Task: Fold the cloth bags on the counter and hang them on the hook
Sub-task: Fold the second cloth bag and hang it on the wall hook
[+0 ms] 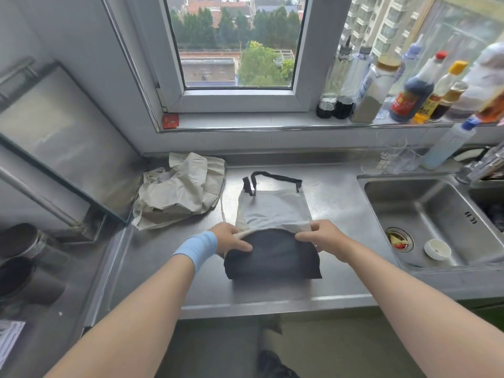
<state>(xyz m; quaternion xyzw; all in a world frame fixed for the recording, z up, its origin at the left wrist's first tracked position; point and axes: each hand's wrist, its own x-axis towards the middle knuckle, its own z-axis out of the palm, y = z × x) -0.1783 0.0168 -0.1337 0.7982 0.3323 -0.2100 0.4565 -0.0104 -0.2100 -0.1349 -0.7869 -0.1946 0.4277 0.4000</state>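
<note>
I read a steel counter [335, 192] running from a sink [425, 203] on the right to a crumpled heap of beige cloth bags [180, 190] at the rear left. Between them, mid-counter, lies the grey-and-black cloth bag [275, 211] (black handles [275, 176] toward the window), its dark near half bowed upward. The left hand [231, 238] and right hand [324, 237] each pinch the fold line at their own side, fingers curled over the fabric.

Bare counter [335, 203] is left between the black-handled bag [272, 211] and the sink [364, 186]; passage leftward is blocked by the crumpled beige bag [180, 192].
</note>
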